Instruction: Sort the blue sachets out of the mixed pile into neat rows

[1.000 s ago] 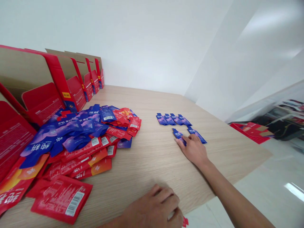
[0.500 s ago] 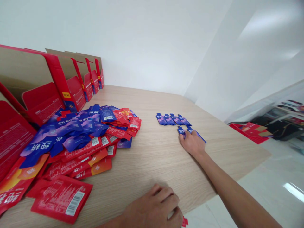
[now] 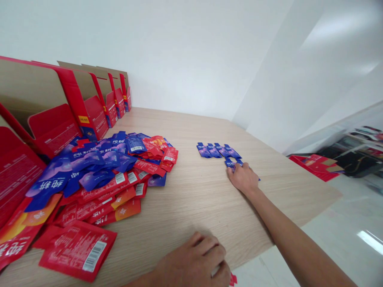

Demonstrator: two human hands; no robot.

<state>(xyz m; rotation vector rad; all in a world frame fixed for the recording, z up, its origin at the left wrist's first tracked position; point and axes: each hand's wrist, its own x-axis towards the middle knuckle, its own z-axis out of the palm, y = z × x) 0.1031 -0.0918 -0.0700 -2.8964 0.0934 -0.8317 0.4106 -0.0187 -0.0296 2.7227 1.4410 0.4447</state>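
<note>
My right hand (image 3: 243, 179) lies over small blue pouches (image 3: 229, 163) on the table, fingers stretched out and touching them. It covers most of these pouches. Just beyond it, several blue pouches (image 3: 218, 150) lie in a neat overlapping row. Near the table's front edge, my left hand (image 3: 191, 263) rests with curled fingers. A small red tip (image 3: 233, 279) shows beside its fingertips; what it belongs to is hidden. On the left spreads a heap of blue pouches (image 3: 101, 157) and red pouches (image 3: 119, 181), some with barcodes facing up.
Several open red cartons (image 3: 97, 115) with brown insides stand in a row along the left. A white wall (image 3: 185, 59) rises behind the wooden table (image 3: 179, 223). Past the table's right edge are a red box (image 3: 314, 165) and dark shelving (image 3: 359, 147).
My right hand has shifted slightly to the right, and the blue pouches under it have moved a little. My left hand and the heap look the same.
</note>
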